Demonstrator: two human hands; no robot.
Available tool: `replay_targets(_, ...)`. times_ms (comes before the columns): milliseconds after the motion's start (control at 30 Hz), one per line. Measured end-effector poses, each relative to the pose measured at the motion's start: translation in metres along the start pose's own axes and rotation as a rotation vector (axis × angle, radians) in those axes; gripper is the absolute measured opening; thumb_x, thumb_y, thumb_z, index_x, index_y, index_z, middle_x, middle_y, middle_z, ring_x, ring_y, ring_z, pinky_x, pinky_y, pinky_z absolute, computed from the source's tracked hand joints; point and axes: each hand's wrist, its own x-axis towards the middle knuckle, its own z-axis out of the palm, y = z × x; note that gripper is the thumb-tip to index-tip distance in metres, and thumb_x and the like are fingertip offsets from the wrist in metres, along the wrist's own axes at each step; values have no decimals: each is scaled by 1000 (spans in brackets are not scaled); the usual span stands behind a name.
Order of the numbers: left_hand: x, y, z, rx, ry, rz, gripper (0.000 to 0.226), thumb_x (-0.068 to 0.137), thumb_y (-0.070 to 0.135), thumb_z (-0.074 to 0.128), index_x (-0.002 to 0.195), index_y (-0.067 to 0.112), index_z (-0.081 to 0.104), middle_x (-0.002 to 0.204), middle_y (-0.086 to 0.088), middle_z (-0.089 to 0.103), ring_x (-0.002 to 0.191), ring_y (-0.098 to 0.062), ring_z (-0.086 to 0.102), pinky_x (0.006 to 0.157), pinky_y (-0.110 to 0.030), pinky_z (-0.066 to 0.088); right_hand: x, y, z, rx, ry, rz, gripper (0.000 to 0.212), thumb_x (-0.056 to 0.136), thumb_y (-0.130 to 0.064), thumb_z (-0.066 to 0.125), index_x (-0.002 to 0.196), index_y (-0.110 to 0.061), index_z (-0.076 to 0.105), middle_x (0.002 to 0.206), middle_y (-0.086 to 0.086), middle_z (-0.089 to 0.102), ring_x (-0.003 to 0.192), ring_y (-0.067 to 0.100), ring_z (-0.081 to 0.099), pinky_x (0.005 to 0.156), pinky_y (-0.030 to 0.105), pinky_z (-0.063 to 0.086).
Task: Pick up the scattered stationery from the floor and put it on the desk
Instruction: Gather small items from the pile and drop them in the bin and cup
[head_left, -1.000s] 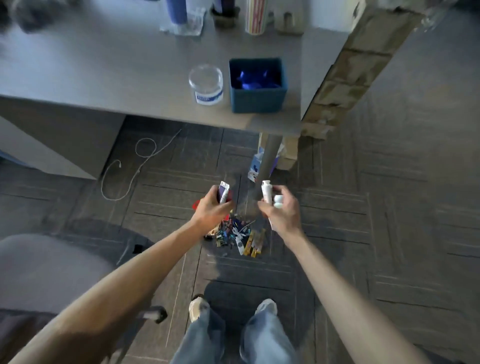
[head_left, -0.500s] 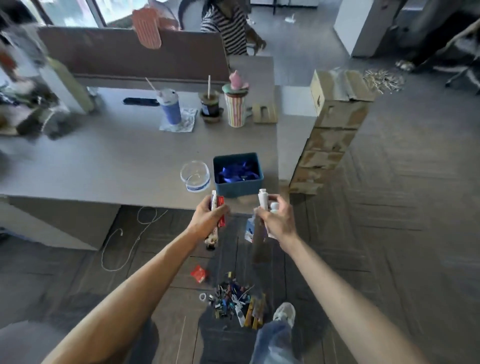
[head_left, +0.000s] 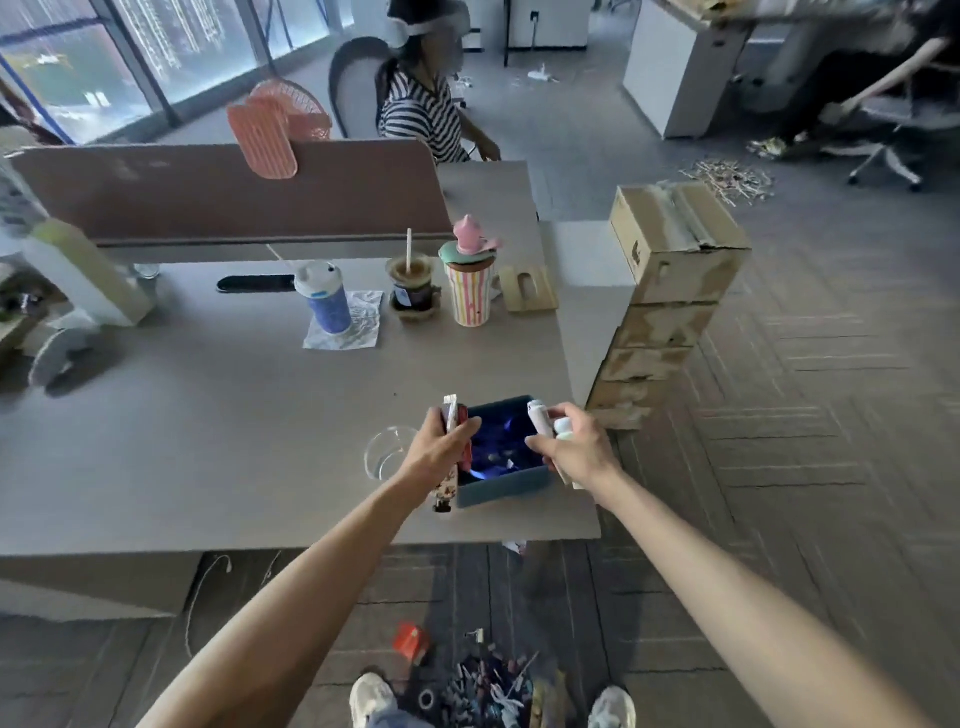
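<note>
Looking down, I am seeing the stationery pile (head_left: 488, 686) lying on the floor between my shoes (head_left: 370, 693); my left hand (head_left: 441, 444) is gripping a patterned pack (head_left: 445, 488); my right hand (head_left: 574, 449) is clutching white tubes (head_left: 537, 418); both are hovering over the blue bin (head_left: 504, 491) on the desk (head_left: 208, 441).

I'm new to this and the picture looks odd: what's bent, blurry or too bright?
Head view: the wide lens makes the stacked boxes lean; the windows glare pale; the blue bin glows oversaturated inside; the stationery pile on the floor is smeared.
</note>
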Motion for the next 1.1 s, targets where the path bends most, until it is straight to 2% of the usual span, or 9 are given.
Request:
replay_targets(133, 48, 7, 2, 487, -78, 32, 43, 82, 36, 65, 109, 12, 43, 91, -6, 58, 86, -30, 61, 67, -30, 44, 14, -6, -2, -25, 48, 39, 35, 74, -23, 78, 104, -16, 61, 82, 6, 70, 58, 14, 63, 61, 31, 51)
replay_targets(200, 64, 9, 5, 716, -132, 104, 47, 81, 34, 64, 114, 12, 40, 97, -10, 58, 93, -35, 59, 70, -33, 42, 26, -5, -5, -49, 55, 45, 37, 69, -30, 78, 100, -21, 61, 87, 6, 70, 66, 21, 66, 67, 40, 58)
replay_targets(300, 78, 9, 9, 879, -202, 195, 53, 80, 39, 64, 121, 14, 42, 114, -13, 61, 99, -34, 59, 77, -36, 47, 38, -2, -10, -64, 48, 53, 39, 65, -34, 76, 99, -25, 60, 90, 5, 69, 72, 25, 68, 72, 47, 58)
replay_targets(367, 81, 9, 10, 868, -181, 241, 50, 81, 44, 62, 120, 17, 46, 113, -11, 63, 97, -32, 60, 78, -36, 48, 43, -2, -12, -80, 11, 51, 36, 71, -27, 77, 102, -22, 59, 91, 7, 68, 68, 23, 67, 69, 45, 58)
replay_targets(467, 80, 11, 6, 772, -111, 306, 51, 80, 39, 66, 122, 18, 47, 109, -11, 64, 94, -31, 60, 75, -34, 47, 49, 2, -14, -138, -24, 24, 43, 68, -34, 77, 106, -27, 58, 101, 9, 67, 82, 25, 67, 73, 41, 58)
replay_targets(600, 73, 10, -5, 724, -49, 381, 55, 83, 39, 65, 131, 21, 45, 118, -9, 62, 100, -32, 59, 79, -33, 47, 53, 0, -14, -265, -120, -33, 42, 75, -26, 77, 111, -21, 57, 104, 7, 65, 90, 24, 62, 68, 28, 46)
replay_targets(767, 57, -2, -24, 686, 11, 301, 40, 90, 45, 53, 127, 31, 48, 105, -8, 68, 93, -34, 62, 75, -34, 48, 60, -9, 0, -520, -374, -128, 45, 81, -26, 75, 121, -25, 53, 115, 5, 60, 94, 22, 61, 78, 39, 54)
replay_targets(933, 45, -8, -39, 542, 47, 198, 35, 90, 36, 55, 122, 27, 48, 91, -4, 62, 78, -27, 53, 68, -28, 37, 73, -21, 28, -702, -606, -276, 40, 88, -18, 68, 125, -24, 54, 121, 3, 54, 106, 22, 54, 89, 38, 47)
replay_targets(1100, 42, -13, -53, 536, 36, 109, 26, 90, 31, 55, 102, 10, 44, 82, -7, 56, 73, -30, 49, 61, -33, 33, 79, -13, 44, -723, -819, -165, 46, 89, -30, 61, 133, -36, 52, 132, -7, 53, 120, 17, 52, 101, 34, 43)
